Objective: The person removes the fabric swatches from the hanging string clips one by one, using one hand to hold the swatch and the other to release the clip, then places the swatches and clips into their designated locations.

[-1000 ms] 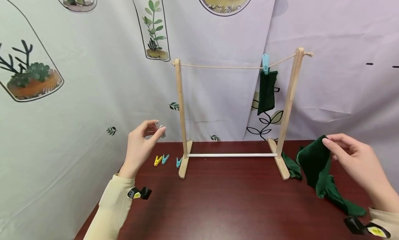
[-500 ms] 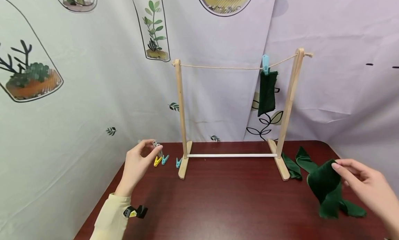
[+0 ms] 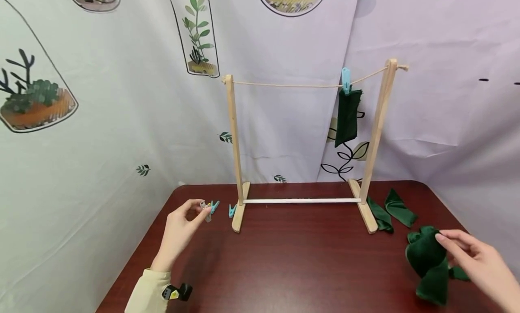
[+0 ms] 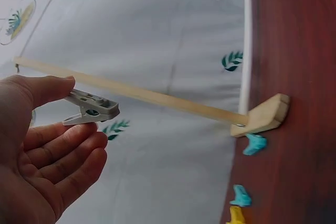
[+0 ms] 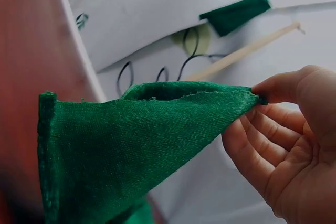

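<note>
My left hand pinches a grey clothespin between thumb and fingertips, low over the left part of the table. In the head view, a blue clothespin shows just past it, and a yellow one is mostly hidden. With thumb and fingers my right hand grips one corner of a green velvet cloth, which hangs down in folds at the right of the table. Another green cloth hangs from the rope, held by a light blue clothespin.
The rope spans two wooden posts joined by a white bar. Another blue clothespin lies at the left foot. More green cloths lie beside the right foot. A printed curtain stands behind the table.
My left hand has come down with the grey clothespin toward the table. My right hand has lowered the green cloth toward the near right, uncovering another green piece behind it.
</note>
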Demonstrator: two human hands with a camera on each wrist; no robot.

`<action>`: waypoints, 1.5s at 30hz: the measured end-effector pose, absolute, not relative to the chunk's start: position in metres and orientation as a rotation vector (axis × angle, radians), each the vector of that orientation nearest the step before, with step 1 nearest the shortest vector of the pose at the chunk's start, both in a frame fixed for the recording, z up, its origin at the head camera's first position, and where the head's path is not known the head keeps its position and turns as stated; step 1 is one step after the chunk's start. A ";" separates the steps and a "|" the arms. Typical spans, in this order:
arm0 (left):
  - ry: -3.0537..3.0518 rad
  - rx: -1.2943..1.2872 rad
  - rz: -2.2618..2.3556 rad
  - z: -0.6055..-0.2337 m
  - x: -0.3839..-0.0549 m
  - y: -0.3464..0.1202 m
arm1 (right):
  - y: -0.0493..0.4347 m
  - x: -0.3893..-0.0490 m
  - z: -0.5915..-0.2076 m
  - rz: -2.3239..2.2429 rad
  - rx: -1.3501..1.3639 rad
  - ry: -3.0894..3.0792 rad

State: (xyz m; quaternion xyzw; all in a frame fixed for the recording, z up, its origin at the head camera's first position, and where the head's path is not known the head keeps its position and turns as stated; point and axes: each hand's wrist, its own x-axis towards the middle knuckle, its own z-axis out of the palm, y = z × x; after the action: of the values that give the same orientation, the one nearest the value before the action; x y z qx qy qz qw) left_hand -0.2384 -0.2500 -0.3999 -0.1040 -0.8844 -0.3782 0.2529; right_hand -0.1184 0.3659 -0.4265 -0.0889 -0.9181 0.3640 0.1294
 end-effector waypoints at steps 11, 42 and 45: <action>-2.516 -0.233 -1.021 -0.429 -0.254 -0.247 | 0.372 -0.131 -0.460 1.216 -0.362 -2.725; -2.855 -0.246 -0.953 -0.476 -0.304 -0.236 | 0.381 -0.172 -0.494 1.078 -0.120 -3.024; -2.881 -0.241 -0.936 -0.481 -0.307 -0.236 | 0.378 -0.173 -0.496 1.064 -0.126 -3.014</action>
State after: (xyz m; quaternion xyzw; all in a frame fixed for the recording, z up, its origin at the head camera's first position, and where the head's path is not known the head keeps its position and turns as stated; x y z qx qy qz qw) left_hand -0.3074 -0.2360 -0.4806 -0.0793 -0.9468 -0.3075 0.0516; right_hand -0.1727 0.3780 -0.4962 -0.0393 -0.9419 0.3324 -0.0287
